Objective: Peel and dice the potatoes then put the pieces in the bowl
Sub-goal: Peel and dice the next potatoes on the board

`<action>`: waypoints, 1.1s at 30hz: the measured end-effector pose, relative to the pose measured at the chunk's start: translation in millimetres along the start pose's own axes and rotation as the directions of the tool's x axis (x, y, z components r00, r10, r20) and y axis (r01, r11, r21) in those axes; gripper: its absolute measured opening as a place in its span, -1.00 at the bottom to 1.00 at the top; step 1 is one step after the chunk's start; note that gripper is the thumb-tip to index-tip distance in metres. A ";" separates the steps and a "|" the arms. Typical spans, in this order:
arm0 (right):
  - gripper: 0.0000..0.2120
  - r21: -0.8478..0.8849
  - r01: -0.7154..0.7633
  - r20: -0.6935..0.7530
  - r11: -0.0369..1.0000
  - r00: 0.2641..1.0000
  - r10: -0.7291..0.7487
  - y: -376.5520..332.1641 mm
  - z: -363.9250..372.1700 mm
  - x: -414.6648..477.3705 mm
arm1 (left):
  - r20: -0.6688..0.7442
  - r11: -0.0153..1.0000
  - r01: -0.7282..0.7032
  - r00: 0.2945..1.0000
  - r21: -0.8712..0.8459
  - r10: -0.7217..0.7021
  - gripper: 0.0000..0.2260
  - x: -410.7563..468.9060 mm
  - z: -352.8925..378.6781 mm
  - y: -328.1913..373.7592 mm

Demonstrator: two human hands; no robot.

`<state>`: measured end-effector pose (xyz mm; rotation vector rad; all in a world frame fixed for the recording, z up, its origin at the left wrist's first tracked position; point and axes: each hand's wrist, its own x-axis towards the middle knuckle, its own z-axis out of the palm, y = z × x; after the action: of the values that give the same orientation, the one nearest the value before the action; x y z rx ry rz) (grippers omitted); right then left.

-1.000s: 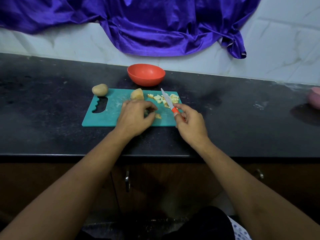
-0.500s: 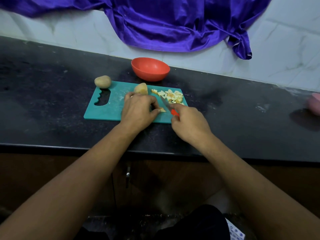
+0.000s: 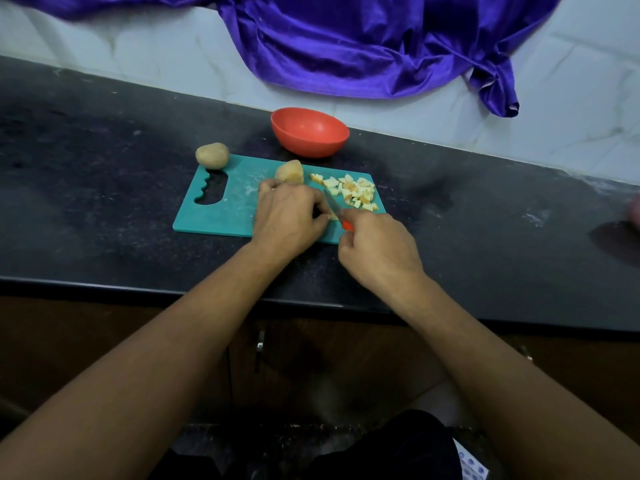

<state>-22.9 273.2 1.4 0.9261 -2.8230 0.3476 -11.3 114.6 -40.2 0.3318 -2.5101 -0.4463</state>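
A teal cutting board [image 3: 221, 216] lies on the dark counter. My left hand [image 3: 287, 216] curls over a small potato piece, which is mostly hidden under the fingers. My right hand [image 3: 377, 251] grips a knife [image 3: 333, 206] by its orange handle, the blade down beside my left fingertips. A pile of diced potato [image 3: 356, 192] covers the board's right end. A peeled potato chunk [image 3: 290, 172] sits at the board's far edge. One whole unpeeled potato [image 3: 212, 155] rests off the far left corner. The orange bowl [image 3: 310, 131] stands behind the board and looks empty.
A purple cloth [image 3: 363, 46] hangs on the white tiled wall behind the counter. A pink object [image 3: 635, 211] shows at the right edge. The counter's front edge [image 3: 138, 289] runs below my wrists, with wooden cabinet doors under it.
The knife blade has come down from a raised tilt to the board beside my left fingers. My left hand stays over the piece. The camera has shifted slightly.
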 end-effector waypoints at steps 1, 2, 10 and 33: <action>-0.54 -0.031 0.015 0.001 0.999 1.000 -0.015 0.4 1.4 -0.4 | 0.001 1.000 0.003 1.000 -0.004 -0.003 -0.91 0.2 -0.3 0.2; -0.53 -0.069 0.035 0.009 0.997 0.999 -0.034 0.7 3.0 -1.4 | 0.001 1.000 0.008 1.000 -0.012 -0.008 -0.92 0.1 -0.4 0.2; -0.52 0.036 0.005 0.064 0.999 0.998 -0.007 17.1 10.0 -4.3 | -0.002 0.999 0.022 1.000 -0.029 -0.022 -0.91 -3.8 -6.5 3.2; -0.50 -0.026 0.040 0.081 0.999 0.996 -0.038 5.0 8.7 -8.6 | 0.007 0.999 0.030 1.000 -0.044 -0.029 -0.91 -8.8 -9.9 6.4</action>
<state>-19.7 279.7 -9.6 1.0102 -2.8691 0.2725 0.5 120.8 -34.3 0.3509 -2.5007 -0.5148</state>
